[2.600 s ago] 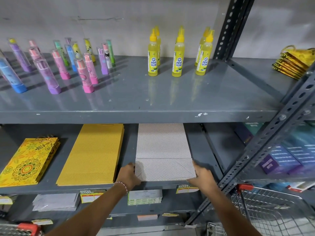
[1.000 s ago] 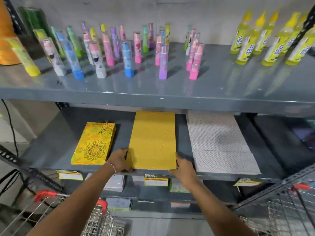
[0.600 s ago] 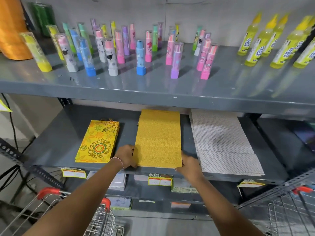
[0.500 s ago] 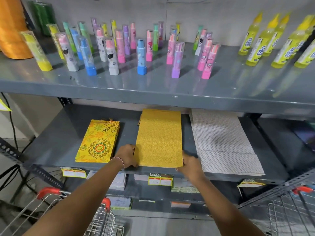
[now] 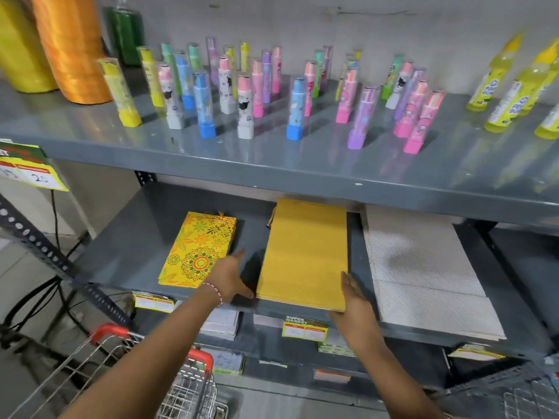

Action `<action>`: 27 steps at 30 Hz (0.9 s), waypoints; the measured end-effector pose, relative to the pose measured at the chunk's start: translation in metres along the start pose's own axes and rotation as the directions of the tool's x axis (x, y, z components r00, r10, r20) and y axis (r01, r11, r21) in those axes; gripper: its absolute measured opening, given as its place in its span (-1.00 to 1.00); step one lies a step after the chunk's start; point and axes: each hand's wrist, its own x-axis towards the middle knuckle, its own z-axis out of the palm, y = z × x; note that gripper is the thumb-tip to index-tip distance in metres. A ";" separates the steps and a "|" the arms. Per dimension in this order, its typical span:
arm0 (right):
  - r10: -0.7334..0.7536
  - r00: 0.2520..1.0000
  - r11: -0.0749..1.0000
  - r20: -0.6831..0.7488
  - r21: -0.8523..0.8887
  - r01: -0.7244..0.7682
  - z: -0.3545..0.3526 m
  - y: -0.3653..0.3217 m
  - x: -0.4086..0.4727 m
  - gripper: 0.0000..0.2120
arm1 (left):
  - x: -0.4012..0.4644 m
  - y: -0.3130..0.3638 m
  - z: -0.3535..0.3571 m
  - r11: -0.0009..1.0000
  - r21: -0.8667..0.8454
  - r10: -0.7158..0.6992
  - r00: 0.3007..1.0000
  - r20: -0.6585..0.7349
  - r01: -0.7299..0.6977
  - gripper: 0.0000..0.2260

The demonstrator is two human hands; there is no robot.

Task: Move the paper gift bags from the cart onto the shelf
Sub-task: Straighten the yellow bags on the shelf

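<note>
A flat stack of plain yellow gift bags (image 5: 305, 255) lies on the middle grey shelf (image 5: 127, 252). My left hand (image 5: 231, 278) rests flat on the shelf against the stack's left edge, fingers extended. My right hand (image 5: 352, 297) lies against its front right corner, fingers straight, gripping nothing. A yellow floral gift bag stack (image 5: 198, 249) lies to the left, partly covered by my left hand. A white dotted gift bag stack (image 5: 423, 267) lies to the right. The wire cart (image 5: 151, 373) with red handles stands below left.
The upper shelf (image 5: 272, 158) carries several coloured glue sticks (image 5: 245, 107), yellow gum bottles (image 5: 511, 95) at right and orange and yellow ribbon rolls (image 5: 69, 46) at left. Price labels (image 5: 304, 328) hang on the shelf edge. A second wire cart (image 5: 529, 394) shows at lower right.
Both hands have loosened from the yellow stack: the left hand has slid left and flattened on the shelf, the right hand has opened beside the stack's corner. The camera view shifted slightly left.
</note>
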 end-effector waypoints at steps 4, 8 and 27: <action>-0.300 0.950 0.942 -0.085 0.132 0.309 0.017 -0.074 -0.013 -0.34 | -0.017 -0.069 -0.057 0.994 -0.090 -0.074 0.979 -0.189 0.058 0.03; -0.214 0.968 0.932 0.131 0.325 0.162 0.061 -0.141 0.007 -0.25 | -0.029 -0.124 -0.089 0.969 0.015 -0.242 0.954 -0.176 0.248 0.06; -0.216 0.965 0.975 0.151 0.081 0.206 0.145 -0.207 0.039 -0.47 | 0.017 -0.204 -0.080 0.964 -0.250 -0.093 0.996 0.012 0.093 -0.46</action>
